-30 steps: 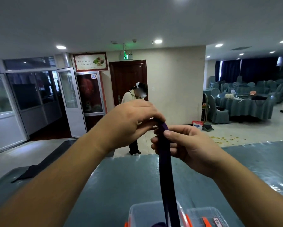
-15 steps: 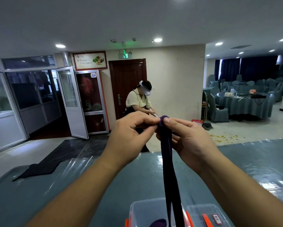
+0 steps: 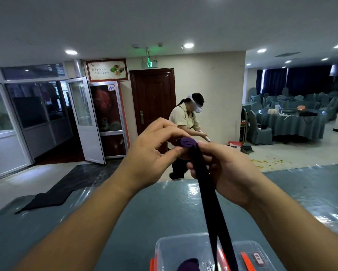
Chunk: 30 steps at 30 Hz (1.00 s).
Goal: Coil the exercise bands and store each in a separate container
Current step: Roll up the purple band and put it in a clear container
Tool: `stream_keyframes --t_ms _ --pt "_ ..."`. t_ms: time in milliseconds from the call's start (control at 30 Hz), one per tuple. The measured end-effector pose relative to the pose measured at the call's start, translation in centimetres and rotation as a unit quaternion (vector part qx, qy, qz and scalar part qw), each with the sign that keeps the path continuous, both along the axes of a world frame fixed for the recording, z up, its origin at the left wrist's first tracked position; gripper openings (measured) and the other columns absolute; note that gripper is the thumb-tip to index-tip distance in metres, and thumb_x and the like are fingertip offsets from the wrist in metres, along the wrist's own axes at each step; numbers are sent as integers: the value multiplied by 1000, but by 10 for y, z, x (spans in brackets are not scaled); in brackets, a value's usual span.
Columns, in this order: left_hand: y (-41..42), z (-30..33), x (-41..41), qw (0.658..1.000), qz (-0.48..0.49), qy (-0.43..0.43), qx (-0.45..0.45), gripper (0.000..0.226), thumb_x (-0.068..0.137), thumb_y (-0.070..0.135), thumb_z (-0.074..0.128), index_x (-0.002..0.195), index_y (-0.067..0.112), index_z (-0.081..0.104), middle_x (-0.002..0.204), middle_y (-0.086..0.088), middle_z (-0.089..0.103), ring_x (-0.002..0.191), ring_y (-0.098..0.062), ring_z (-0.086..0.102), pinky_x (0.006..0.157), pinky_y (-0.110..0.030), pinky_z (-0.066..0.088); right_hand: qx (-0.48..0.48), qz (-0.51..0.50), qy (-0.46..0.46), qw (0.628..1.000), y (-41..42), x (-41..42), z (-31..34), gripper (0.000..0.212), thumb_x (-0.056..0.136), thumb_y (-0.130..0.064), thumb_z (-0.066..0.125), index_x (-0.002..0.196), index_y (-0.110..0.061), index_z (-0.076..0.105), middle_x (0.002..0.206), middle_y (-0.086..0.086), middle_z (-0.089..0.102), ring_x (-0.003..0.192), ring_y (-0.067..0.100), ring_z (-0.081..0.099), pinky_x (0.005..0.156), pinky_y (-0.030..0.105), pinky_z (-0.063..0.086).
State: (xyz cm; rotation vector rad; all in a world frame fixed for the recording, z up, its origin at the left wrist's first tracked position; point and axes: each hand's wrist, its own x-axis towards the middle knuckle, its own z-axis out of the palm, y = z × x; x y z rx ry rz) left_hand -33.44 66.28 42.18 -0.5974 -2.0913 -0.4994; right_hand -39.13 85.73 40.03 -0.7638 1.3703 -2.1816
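Note:
I hold a purple exercise band [image 3: 209, 192] up in front of me. Its top end is rolled into a small coil between my fingers, and its long tail hangs straight down into a clear plastic container [image 3: 176, 249] at the bottom edge. My left hand [image 3: 152, 153] pinches the coil from the left with thumb and fingertips. My right hand [image 3: 225, 169] grips the band just below the coil from the right. A second clear container [image 3: 250, 255] with orange clips stands beside the first. A dark purple lump lies in the first container.
The containers stand on a teal table [image 3: 125, 222] with a glossy cover. A black band or cloth [image 3: 46, 200] lies on its far left. Beyond the table a person [image 3: 183, 130] bends forward near a brown door. Draped tables and chairs fill the right background.
A small rolled coil has formed at the band's top end between my fingers. The view has tilted down a little, and the person in the background has stepped right.

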Motion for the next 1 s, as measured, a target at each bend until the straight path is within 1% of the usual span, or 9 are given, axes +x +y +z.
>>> stream_keyframes --t_ms 100,200,367,467,567,633,767,900,1000 --pt "0 -7 -1 999 7 47 17 23 91 9 78 112 16 73 106 12 57 102 0 57 85 -9 43 -40 -13 -31 999 -3 3 -5 34 88 -23 71 117 -8 78 107 14 76 75 16 70 68 28 56" --pt "3 -15 -2 996 16 84 36 22 90 11 79 111 13 74 104 12 56 98 1 56 84 -10 43 -84 -27 -40 995 -10 7 -8 37 83 -18 73 119 -11 78 102 12 77 74 17 70 66 26 55" --pt "9 -24 -4 989 33 132 57 17 89 12 81 104 10 74 99 10 57 93 -1 56 81 -10 44 -122 -71 4 990 -17 11 -10 33 82 -17 74 113 -5 79 112 20 78 101 29 78 82 31 63" --pt "16 -27 -3 985 33 143 95 13 87 10 82 97 10 73 94 9 57 88 -4 56 76 -11 45 -148 -87 22 985 -24 13 -12 39 78 -13 78 115 0 77 111 24 78 106 36 76 83 33 63" --pt "24 -32 -2 983 43 106 144 16 86 15 84 90 20 70 91 10 57 83 -8 58 67 -16 48 -153 -116 30 981 -28 12 -12 40 79 -6 76 117 6 73 109 27 77 105 40 76 86 40 64" --pt "26 -34 -1 980 31 36 191 19 86 18 83 90 29 68 93 14 62 84 -12 63 64 -18 52 -132 -143 37 980 -26 8 -13 31 84 1 73 115 4 74 105 25 78 102 39 77 89 45 64" --pt "19 -32 0 968 -7 -124 218 11 91 31 74 99 39 72 91 16 74 83 -6 71 69 -18 58 -76 -197 86 974 -18 2 -14 23 86 6 73 104 -9 79 95 14 82 93 29 80 78 27 63" --pt "11 -25 -5 938 -54 -165 302 14 90 24 81 96 37 78 92 12 79 89 -7 76 78 -19 60 -44 -215 145 965 -17 -1 -14 25 86 2 78 104 -15 77 95 10 82 91 27 80 82 31 64" --pt "18 -29 -9 900 -107 -150 396 15 87 18 83 95 31 81 95 5 81 93 -11 77 81 -18 58 -80 -237 151 956 -21 0 -12 19 85 0 79 99 -13 78 94 10 82 92 25 80 82 31 65"
